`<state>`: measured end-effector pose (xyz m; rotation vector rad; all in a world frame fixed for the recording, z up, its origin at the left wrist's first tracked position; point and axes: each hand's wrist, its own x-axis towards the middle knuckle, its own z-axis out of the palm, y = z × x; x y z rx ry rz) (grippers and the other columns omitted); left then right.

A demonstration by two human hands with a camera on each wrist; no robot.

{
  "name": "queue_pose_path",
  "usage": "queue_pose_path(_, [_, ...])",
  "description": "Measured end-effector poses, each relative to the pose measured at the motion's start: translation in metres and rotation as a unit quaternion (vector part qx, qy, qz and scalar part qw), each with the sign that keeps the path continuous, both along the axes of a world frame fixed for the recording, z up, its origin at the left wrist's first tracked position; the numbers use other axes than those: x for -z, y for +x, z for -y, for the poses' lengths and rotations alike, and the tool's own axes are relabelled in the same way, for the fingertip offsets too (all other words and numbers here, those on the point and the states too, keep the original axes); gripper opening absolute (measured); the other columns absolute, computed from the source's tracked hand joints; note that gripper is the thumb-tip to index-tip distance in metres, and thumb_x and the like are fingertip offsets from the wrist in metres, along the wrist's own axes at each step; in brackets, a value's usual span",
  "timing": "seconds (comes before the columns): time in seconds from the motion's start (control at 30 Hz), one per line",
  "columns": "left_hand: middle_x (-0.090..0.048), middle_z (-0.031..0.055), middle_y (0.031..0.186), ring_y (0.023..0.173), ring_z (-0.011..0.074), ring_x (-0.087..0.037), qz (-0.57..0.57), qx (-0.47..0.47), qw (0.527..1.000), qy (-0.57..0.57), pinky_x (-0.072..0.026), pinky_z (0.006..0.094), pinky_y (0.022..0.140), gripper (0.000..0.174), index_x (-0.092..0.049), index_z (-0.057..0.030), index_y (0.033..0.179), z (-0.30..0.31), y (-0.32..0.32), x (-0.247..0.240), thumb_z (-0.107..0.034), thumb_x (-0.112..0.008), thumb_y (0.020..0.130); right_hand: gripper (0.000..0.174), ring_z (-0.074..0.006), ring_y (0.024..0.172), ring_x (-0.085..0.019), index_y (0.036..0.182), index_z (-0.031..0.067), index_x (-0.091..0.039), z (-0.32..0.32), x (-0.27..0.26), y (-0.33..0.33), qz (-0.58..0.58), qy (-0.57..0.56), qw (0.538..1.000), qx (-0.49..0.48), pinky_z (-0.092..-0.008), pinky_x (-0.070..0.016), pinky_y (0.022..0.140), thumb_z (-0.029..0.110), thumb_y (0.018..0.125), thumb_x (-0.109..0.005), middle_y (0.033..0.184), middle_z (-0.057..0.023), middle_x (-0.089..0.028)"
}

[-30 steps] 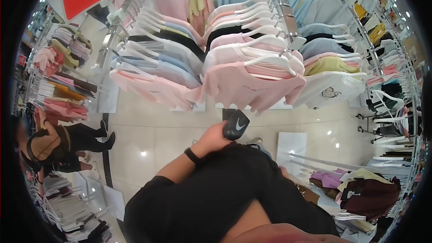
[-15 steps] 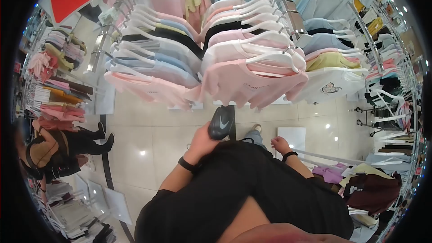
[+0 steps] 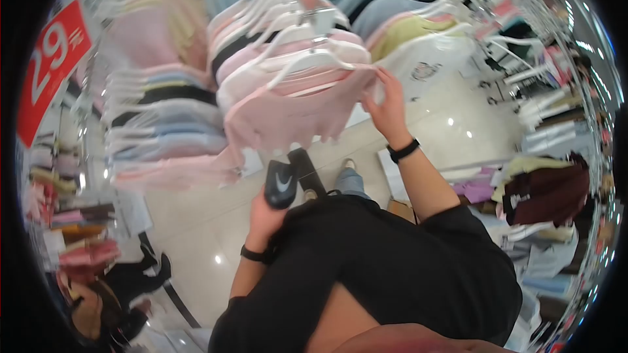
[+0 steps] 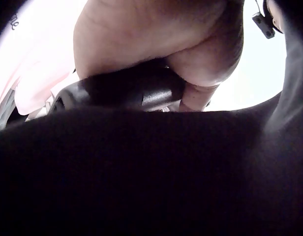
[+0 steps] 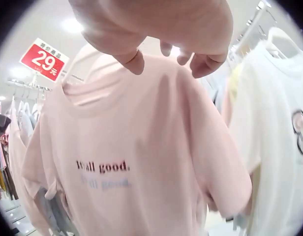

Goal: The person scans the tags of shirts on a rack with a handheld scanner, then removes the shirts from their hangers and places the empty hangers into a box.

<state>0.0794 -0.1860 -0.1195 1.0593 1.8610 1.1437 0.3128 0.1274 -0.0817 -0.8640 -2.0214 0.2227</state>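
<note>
A pink T-shirt [image 3: 294, 111] hangs on a white hanger at the front of the middle rack. At its shoulder is my right hand [image 3: 389, 108], its fingertips at the fabric. The right wrist view has the thumb and fingers of that hand [image 5: 161, 24] apart over the shirt [image 5: 112, 132], which bears the print "It's all good."; contact is hard to tell. Below the rack, my left hand [image 3: 263, 219] grips a black object [image 3: 280, 185] with a pale swoosh. Part of this dark object [image 4: 127, 91] shows under the left hand [image 4: 151, 34] in the left wrist view.
Pastel shirts [image 3: 173, 117] hang to the left, and a white printed shirt [image 3: 425, 62] hangs to the right. A red price sign [image 3: 55, 65] stands at the far left. Another person [image 3: 88, 307] is at lower left. A maroon garment [image 3: 546, 189] lies at right.
My right hand has come into view and risen to the pink shirt's shoulder. The view has turned, shifting the racks left. My left hand still holds the black object.
</note>
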Motion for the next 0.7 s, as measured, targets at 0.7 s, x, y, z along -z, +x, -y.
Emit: queue_pose_path(0.7, [-0.078, 0.0114, 0.103, 0.093, 0.0206, -0.073, -0.012, -0.011, 1.000, -0.003, -0.0556, 0.0358, 0.087, 0.041, -0.070, 0.0005, 0.115, 0.012, -0.003, 0.008, -0.017, -0.088, 0.082, 0.066, -0.0460, 0.136, -0.045, 0.149, -0.0033, -0.042, 0.019, 0.001, -0.049, -0.074, -0.017, 0.976, 0.203, -0.0487, -0.0399, 0.114, 0.006, 0.090, -0.069, 0.150, -0.0308, -0.041])
